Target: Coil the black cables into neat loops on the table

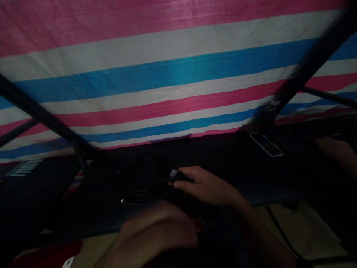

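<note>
A coil of black cable point(145, 191) lies on the dark table, with a small pale plug tip point(122, 201) at its near left. Just right of the coil is my right hand point(208, 186), its thumb and fingers closed on a cable plug point(173, 173) with a silvery end. Nearer to me, my left hand point(158, 230) is smeared by motion. Its fingers look bent, but whether they hold anything does not show. A small red patch appears beside its fingertips, too dim to name.
Behind the dark table point(223, 160) hangs a striped sheet point(167, 82), crossed by dark frame bars point(44, 111). A phone point(267, 144) and what looks like a clear bottle point(272, 108) are at right. Another person's hand point(338, 149) rests at the far right.
</note>
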The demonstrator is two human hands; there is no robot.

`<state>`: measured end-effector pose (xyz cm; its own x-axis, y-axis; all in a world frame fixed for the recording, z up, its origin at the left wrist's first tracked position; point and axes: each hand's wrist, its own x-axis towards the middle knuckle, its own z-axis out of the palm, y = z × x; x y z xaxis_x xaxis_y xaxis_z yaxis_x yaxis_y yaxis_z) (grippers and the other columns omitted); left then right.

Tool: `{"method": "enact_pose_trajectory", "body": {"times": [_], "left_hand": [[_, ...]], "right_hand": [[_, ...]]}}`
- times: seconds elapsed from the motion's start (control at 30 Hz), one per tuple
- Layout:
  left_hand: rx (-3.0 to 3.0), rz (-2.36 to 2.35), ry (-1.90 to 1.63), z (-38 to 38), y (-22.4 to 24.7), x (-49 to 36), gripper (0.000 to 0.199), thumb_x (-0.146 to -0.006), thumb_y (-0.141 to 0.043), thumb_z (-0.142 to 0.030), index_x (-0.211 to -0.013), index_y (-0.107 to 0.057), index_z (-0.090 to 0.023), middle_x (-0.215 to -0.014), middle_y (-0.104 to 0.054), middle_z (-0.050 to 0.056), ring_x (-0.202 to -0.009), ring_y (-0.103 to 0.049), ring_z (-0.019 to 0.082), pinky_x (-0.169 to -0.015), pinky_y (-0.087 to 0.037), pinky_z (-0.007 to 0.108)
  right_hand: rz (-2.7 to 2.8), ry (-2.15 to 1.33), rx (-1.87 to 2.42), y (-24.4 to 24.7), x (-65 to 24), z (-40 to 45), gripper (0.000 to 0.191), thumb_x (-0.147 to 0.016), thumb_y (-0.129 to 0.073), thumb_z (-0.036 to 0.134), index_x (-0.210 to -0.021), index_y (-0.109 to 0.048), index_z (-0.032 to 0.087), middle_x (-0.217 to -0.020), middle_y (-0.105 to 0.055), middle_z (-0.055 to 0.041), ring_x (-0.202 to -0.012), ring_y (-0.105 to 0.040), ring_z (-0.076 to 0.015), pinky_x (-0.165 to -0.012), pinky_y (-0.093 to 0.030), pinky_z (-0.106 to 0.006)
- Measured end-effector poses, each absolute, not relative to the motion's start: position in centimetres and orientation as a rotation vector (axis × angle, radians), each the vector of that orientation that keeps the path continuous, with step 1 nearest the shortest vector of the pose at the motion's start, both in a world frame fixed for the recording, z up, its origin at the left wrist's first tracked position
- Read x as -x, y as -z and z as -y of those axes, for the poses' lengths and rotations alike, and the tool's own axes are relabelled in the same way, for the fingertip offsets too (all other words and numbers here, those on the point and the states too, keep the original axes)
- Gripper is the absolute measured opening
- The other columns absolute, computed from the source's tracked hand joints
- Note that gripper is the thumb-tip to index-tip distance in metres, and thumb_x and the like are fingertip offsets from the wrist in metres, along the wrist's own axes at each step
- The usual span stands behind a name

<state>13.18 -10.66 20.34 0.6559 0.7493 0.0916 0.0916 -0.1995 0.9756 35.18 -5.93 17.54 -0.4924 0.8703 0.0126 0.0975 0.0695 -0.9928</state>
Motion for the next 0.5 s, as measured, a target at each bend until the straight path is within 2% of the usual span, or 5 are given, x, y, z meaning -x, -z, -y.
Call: {"method": "enact_pose_trajectory", "body": {"times": [0.07,0.13,0.3,0.4,0.5], "left_hand": [[-1.754,-0.878,-0.923,9.9,-21.4,-14.3,0.047,-0.070,-0.084,-0.019,-0.115,-0.079,-0.033,-0.126,-0.071,0.011,-0.121,-0.062,0.038,-0.099,-0.054,0.045],[-1.752,-0.940,-0.937,9.0,-20.8,-16.0,0.051,-0.070,-0.085,-0.021,-0.119,-0.077,-0.031,-0.124,-0.072,0.012,-0.117,-0.063,0.038,-0.101,-0.050,0.047],[-1.869,-1.073,-0.894,7.2,-16.9,-18.1,0.031,-0.089,-0.067,-0.033,-0.118,-0.077,-0.024,-0.109,-0.076,0.013,-0.095,-0.069,0.032,-0.090,-0.051,0.042],[-2.024,-1.058,-0.841,6.2,-16.3,-17.5,0.023,-0.094,-0.060,-0.035,-0.094,-0.080,-0.022,-0.085,-0.075,0.009,-0.076,-0.067,0.025,-0.075,-0.049,0.033],[-1.986,-1.143,-0.952,5.0,-16.8,-15.9,0.037,-0.094,-0.058,-0.034,-0.062,-0.069,-0.019,-0.057,-0.060,0.003,-0.055,-0.054,0.015,-0.058,-0.040,0.027]], "right_hand": [[1.892,-1.466,0.875,-18.2,-34.9,6.5,0.011,-0.088,-0.059,0.020,-0.084,-0.070,0.018,-0.081,-0.066,0.0001,-0.075,-0.058,-0.0148,-0.071,-0.046,-0.027],[1.966,-1.469,0.831,-18.4,-34.6,6.9,0.014,-0.084,-0.057,0.014,-0.086,-0.071,0.018,-0.089,-0.069,-0.0017,-0.083,-0.062,-0.0170,-0.078,-0.048,-0.029],[1.955,-1.426,1.121,-17.9,-34.5,7.2,0.016,-0.080,-0.056,0.009,-0.076,-0.069,0.017,-0.077,-0.069,0.0001,-0.069,-0.060,-0.0144,-0.063,-0.045,-0.025],[1.922,-1.445,1.158,-17.3,-35.0,7.3,0.013,-0.085,-0.059,0.016,-0.078,-0.070,0.017,-0.076,-0.068,0.0008,-0.068,-0.058,-0.0140,-0.060,-0.042,-0.024],[1.870,-1.413,1.283,-16.0,-36.3,7.6,0.016,-0.089,-0.064,0.030,-0.081,-0.070,0.018,-0.077,-0.067,-0.0002,-0.068,-0.057,-0.0148,-0.058,-0.041,-0.024]]}}
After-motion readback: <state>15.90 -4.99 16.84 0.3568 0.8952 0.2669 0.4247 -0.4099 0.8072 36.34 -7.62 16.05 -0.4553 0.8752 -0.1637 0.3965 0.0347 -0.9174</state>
